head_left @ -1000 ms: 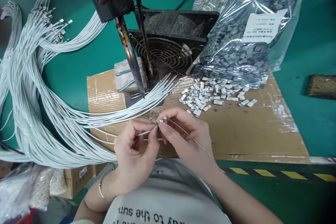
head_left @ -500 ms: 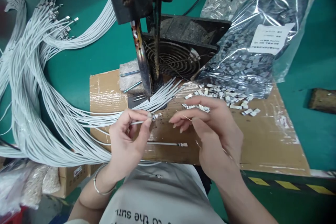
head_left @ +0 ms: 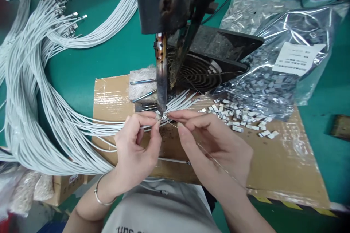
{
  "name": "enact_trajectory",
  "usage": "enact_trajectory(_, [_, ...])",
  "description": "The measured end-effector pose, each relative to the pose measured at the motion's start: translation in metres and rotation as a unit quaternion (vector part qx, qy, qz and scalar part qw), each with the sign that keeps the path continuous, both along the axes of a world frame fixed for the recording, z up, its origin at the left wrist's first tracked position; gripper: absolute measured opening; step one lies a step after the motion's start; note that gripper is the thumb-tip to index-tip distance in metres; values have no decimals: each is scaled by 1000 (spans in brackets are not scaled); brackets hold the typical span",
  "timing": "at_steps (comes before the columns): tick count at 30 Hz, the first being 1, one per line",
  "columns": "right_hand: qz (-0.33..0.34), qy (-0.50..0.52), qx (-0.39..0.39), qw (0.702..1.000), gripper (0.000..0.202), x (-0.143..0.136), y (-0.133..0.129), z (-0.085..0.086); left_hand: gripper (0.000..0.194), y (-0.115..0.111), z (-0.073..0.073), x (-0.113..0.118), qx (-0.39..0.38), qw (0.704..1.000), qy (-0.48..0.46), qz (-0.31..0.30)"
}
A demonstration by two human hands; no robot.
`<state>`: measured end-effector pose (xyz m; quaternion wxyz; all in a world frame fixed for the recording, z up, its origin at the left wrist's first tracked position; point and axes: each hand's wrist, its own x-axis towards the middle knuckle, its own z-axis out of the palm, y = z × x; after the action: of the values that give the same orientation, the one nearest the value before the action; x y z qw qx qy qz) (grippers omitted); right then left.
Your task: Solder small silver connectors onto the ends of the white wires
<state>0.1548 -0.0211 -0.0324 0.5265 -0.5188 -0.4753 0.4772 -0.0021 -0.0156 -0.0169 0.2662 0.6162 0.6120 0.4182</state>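
My left hand is closed, thumb and fingertips pinching the end of a white cable whose small metal connector just shows past the fingers. The tip of a mounted soldering iron points down at that connector and appears to touch it. A thin solder wire runs across my right hand, pinched between thumb and fingers, its end close to the iron's tip. Behind the hands lies a fan of white cables. Another cable with a connector rests on the cardboard nearer my body.
Loose metal connectors are heaped right of the hands, by a clear bag full of them. A black fan stands behind the iron. Large bundles of white cables fill the left side. A wooden block sits far right.
Both hands have come together under the iron's tip, the right moving left with the solder wire. The left has raised the cable's connector to the tip. The camera view has shifted slightly.
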Motion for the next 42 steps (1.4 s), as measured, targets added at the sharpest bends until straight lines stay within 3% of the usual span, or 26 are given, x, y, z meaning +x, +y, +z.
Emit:
enact_trajectory(18, [-48,13,5,999,18,-9,3,7,11,3,-1,1,21,998,-46,22])
enact_trajectory(42, [-44,13,20,999,19,-9,2,9,14,3,0,2,34,998,-50,23])
